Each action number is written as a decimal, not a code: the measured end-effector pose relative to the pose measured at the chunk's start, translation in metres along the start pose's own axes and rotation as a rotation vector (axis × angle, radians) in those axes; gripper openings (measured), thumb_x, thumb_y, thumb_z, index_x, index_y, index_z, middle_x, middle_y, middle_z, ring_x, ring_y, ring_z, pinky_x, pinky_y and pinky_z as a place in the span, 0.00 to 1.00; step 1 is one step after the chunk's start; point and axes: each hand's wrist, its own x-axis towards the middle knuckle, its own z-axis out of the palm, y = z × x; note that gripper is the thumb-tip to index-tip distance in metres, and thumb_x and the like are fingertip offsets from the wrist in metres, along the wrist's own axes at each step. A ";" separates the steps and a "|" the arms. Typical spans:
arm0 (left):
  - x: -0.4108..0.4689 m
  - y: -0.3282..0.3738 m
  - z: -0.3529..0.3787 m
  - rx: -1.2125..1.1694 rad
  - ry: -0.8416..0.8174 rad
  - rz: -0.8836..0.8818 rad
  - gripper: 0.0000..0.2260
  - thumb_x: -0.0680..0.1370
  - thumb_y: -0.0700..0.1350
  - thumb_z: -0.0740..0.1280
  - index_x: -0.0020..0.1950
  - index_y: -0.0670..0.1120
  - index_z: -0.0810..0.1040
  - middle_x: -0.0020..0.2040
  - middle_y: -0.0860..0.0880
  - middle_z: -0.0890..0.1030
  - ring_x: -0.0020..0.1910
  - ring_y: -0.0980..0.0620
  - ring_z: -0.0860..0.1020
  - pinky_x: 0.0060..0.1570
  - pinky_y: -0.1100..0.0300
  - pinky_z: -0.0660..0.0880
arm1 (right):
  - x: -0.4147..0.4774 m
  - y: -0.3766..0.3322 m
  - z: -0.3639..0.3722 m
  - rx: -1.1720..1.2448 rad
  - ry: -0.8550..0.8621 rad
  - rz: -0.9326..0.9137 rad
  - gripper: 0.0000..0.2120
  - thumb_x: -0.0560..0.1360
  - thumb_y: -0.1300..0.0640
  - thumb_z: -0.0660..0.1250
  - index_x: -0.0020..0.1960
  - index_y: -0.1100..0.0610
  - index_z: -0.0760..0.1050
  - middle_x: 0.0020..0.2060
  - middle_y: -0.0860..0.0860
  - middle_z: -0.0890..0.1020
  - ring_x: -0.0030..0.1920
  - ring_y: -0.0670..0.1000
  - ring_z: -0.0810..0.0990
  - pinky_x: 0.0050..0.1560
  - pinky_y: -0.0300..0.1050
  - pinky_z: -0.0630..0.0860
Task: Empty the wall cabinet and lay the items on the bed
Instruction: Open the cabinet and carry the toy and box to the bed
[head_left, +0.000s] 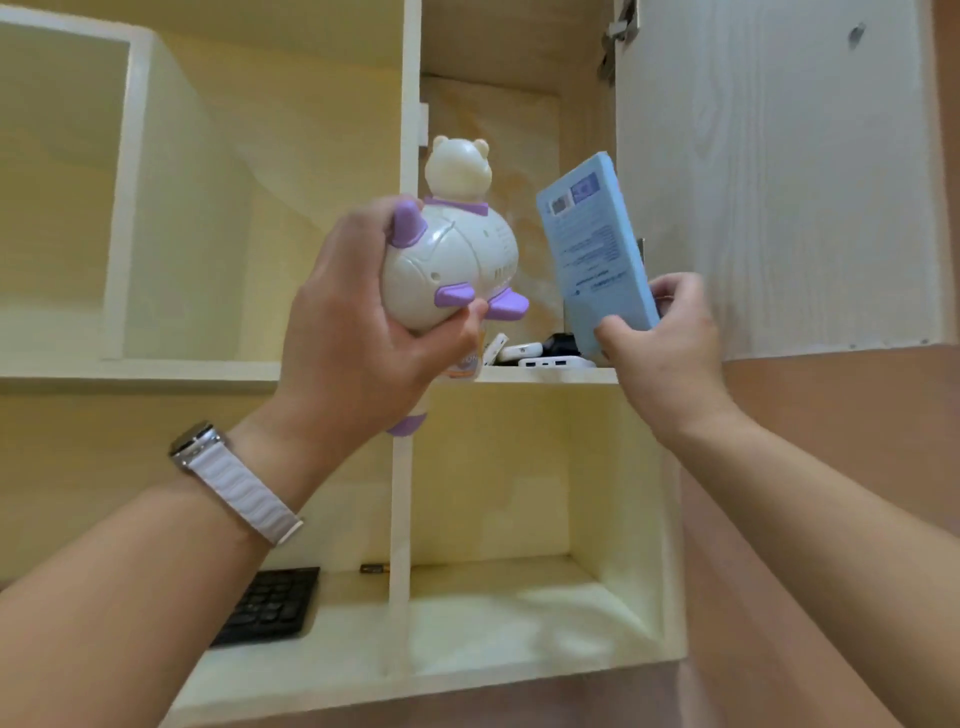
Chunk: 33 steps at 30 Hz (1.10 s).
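Left hand (358, 322) fingers wrapped tight round white plastic bear figure with purple limbs (457, 249), lifted clear of upper right cabinet compartment (545, 375). Right hand (670, 338) pinches flat light-blue box (597, 249) by lower end, tilted to clear open door (779, 176). Small white chargers (550, 361) remain on shelf.

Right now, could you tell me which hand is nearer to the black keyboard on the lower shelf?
Left. The left hand, holding the bear toy, is above the black keyboard; the right hand, gripping the blue box, is farther right.
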 end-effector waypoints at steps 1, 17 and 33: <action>-0.001 0.005 -0.001 -0.001 0.007 -0.004 0.26 0.69 0.47 0.77 0.61 0.40 0.72 0.55 0.59 0.73 0.50 0.59 0.75 0.49 0.71 0.70 | -0.010 -0.002 -0.002 0.040 -0.001 0.028 0.16 0.70 0.60 0.68 0.55 0.54 0.66 0.46 0.46 0.76 0.45 0.46 0.79 0.39 0.42 0.78; -0.064 0.005 -0.042 -0.310 0.009 -0.216 0.25 0.69 0.47 0.77 0.61 0.48 0.70 0.57 0.61 0.73 0.54 0.60 0.76 0.51 0.70 0.72 | -0.159 -0.021 -0.005 0.348 -0.041 0.481 0.14 0.74 0.68 0.63 0.56 0.55 0.76 0.47 0.50 0.85 0.44 0.48 0.86 0.46 0.50 0.83; -0.185 0.023 -0.094 -0.988 -0.228 -0.762 0.27 0.67 0.53 0.77 0.61 0.52 0.71 0.62 0.53 0.77 0.57 0.46 0.80 0.48 0.39 0.79 | -0.333 -0.090 -0.029 0.030 0.305 0.793 0.10 0.78 0.63 0.61 0.57 0.57 0.76 0.52 0.54 0.85 0.42 0.51 0.83 0.35 0.46 0.78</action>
